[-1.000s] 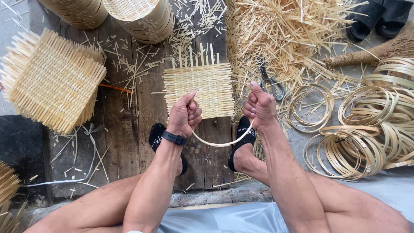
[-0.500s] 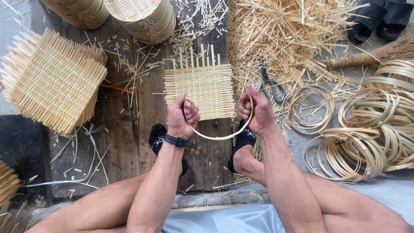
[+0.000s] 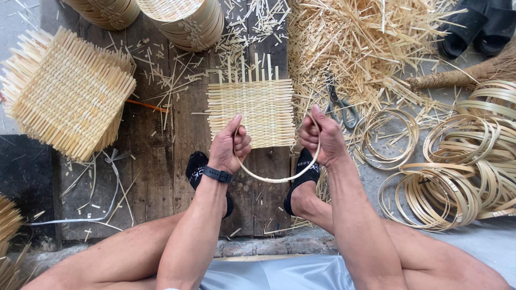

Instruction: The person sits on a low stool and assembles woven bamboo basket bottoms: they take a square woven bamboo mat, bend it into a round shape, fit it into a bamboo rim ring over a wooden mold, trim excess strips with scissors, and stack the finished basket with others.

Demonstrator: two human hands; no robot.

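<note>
A thin bamboo hoop [image 3: 277, 179] is held between both hands above a wooden plank floor [image 3: 188, 123]. The left hand [image 3: 230, 146] is closed around the hoop's left side, with the fingers curled in and the thumb raised along the strip; a black wristband [image 3: 217, 174] is worn just below it. The right hand [image 3: 321, 137] is pinched on the hoop's right side, the thumb pointing up and the fingers folded over the strip. The lower arc of the hoop is seen hanging between the two wrists, in front of two feet in black socks [image 3: 301, 180].

Just beyond the hands, a square woven bamboo mat [image 3: 258, 104] is laid flat on the planks, with loose strip ends standing out from its far edge. A stack of similar woven squares [image 3: 67, 91] is placed well to the left. Two round woven baskets [image 3: 185, 19] are set at the top edge. A heap of bamboo splints [image 3: 371, 43] is spread to the right of the mat, and a pair of scissors [image 3: 341, 107] is lying at its near edge. Further right, coils of bamboo rings [image 3: 462, 166] are piled on the ground. A pair of black sandals [image 3: 478, 29] is seen in the top right corner.
</note>
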